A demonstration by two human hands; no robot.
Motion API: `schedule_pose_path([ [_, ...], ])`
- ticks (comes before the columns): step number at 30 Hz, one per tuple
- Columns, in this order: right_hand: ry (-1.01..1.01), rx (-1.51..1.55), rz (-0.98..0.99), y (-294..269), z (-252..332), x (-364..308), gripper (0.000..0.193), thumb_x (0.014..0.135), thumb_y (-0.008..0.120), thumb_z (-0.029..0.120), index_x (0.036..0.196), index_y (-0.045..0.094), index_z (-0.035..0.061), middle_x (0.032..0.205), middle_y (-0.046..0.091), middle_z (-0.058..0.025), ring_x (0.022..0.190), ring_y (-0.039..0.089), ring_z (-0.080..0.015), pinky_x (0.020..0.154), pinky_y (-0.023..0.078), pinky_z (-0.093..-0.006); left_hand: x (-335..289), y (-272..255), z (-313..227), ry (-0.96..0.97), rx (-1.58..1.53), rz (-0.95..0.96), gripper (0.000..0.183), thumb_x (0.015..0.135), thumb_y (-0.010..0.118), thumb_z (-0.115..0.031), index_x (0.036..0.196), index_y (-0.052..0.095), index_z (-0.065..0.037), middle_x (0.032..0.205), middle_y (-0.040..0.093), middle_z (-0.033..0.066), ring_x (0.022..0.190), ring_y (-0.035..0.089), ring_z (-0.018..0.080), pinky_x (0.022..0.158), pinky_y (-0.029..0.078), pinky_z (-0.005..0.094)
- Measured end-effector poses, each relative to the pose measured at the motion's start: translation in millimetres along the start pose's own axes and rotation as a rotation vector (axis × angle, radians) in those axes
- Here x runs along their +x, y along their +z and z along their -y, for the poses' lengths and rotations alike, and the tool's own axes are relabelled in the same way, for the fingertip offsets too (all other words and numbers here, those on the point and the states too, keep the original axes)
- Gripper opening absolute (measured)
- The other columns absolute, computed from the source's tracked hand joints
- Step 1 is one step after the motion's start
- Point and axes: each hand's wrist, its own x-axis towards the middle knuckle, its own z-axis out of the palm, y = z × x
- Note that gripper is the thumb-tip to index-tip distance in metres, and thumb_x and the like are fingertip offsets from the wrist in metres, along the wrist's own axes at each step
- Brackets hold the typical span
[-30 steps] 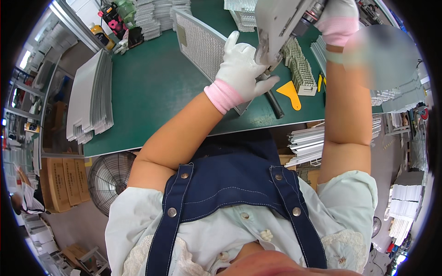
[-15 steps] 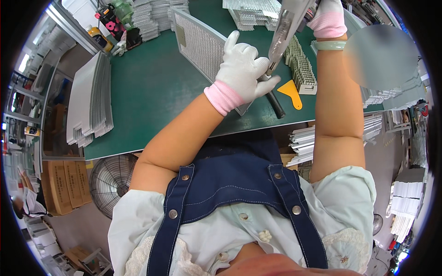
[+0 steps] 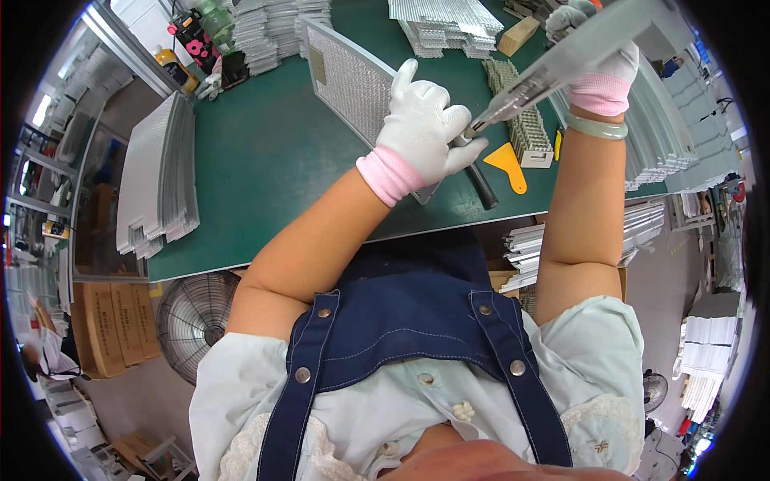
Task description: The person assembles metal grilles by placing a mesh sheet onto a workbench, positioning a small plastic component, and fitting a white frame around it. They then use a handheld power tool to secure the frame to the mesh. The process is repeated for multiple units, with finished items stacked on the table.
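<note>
Leftmost, shows a stack of notched grey panels (image 3: pixel 156 172) at the edge of the green table (image 3: pixel 265 160). Next has a framed mesh panel (image 3: pixel 353 92) standing tilted on the table, with long side running from upper left to lower right, partly hidden by the left hand (image 3: pixel 425 128). Extends the index finger of this white-gloved hand, curls the others and spreads the thumb rightward; cannot tell whether closed on the panel, or on the dark rod (image 3: pixel 484 190) slanting from beneath the thumb toward the near table edge. Holds, farther right, a long grey tool (image 3: pixel 553 76) aloft in the gloved right hand (image 3: pixel 616 66), well apart from the left, with fingers mostly hidden behind the tool. Slants in long axis from upper right to lower left, with narrow tip just beside the left thumb and bulk nearer the right hand; cannot tell whether touching at the tip. Past the tip, shows a yellow scraper (image 3: pixel 505 166), a row of cream slotted pieces (image 3: pixel 529 140) and, beyond the right wrist, more stacked panels (image 3: pixel 662 144).
</note>
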Motion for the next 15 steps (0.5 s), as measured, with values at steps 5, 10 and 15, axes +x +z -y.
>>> schedule_pose_path([
  [5, 0.021, -0.165, 0.189, 33, -14, 28, 0.036, 0.090, 0.063, 0.028, 0.115, 0.063, 0.0010, 0.105, 0.070, -0.0128, 0.091, 0.070, -0.0241, 0.081, 0.058, -0.0406, 2, 9, 1, 0.010, 0.063, -0.001, 0.035, 0.078, 0.068, -0.044, 0.090, 0.066, -0.011, 0.076, 0.055, 0.0111, 0.084, 0.056, 0.0305, 0.107, 0.024, 0.0600],
  [10, 0.188, -0.174, 0.304, 49, -36, 51, 0.029, 0.089, 0.062, 0.018, 0.113, 0.064, 0.0021, 0.100, 0.071, -0.0122, 0.085, 0.070, -0.0221, 0.076, 0.058, -0.0372, 6, 6, -4, -0.005, 0.014, -0.023, 0.044, 0.080, 0.065, -0.043, 0.111, 0.063, -0.012, 0.079, 0.057, 0.0107, 0.084, 0.057, 0.0307, 0.106, 0.024, 0.0607],
  [15, 0.157, -0.211, 0.230, 45, -39, 47, 0.027, 0.089, 0.062, 0.017, 0.111, 0.064, 0.0021, 0.097, 0.071, -0.0120, 0.081, 0.070, -0.0228, 0.073, 0.059, -0.0373, 4, -3, -6, -0.033, 0.018, 0.049, 0.043, 0.079, 0.065, -0.041, 0.110, 0.064, -0.011, 0.080, 0.058, 0.0090, 0.082, 0.057, 0.0308, 0.106, 0.025, 0.0606],
])
